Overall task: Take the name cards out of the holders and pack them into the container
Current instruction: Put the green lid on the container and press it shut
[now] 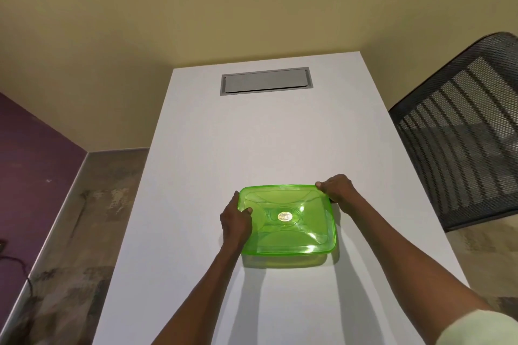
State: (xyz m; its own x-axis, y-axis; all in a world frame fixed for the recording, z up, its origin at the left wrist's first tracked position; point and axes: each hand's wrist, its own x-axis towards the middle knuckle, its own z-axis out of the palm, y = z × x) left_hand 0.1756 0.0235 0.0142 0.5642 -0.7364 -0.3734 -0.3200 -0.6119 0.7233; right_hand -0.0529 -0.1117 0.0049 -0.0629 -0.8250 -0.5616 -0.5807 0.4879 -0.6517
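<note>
A translucent green plastic container [288, 221] with its lid on sits on the white table [266, 134], a little nearer than the middle. A round gold sticker marks the lid's centre. My left hand [235, 223] grips the container's left edge, thumb resting on the lid. My right hand [337, 192] holds the far right corner, fingers curled over the rim. No name cards or holders are in view, and I cannot see through the lid well enough to tell what is inside.
A grey cable hatch [266, 81] is set into the table's far end. A black mesh chair [462, 131] stands close to the table's right side. The floor and a purple wall lie to the left.
</note>
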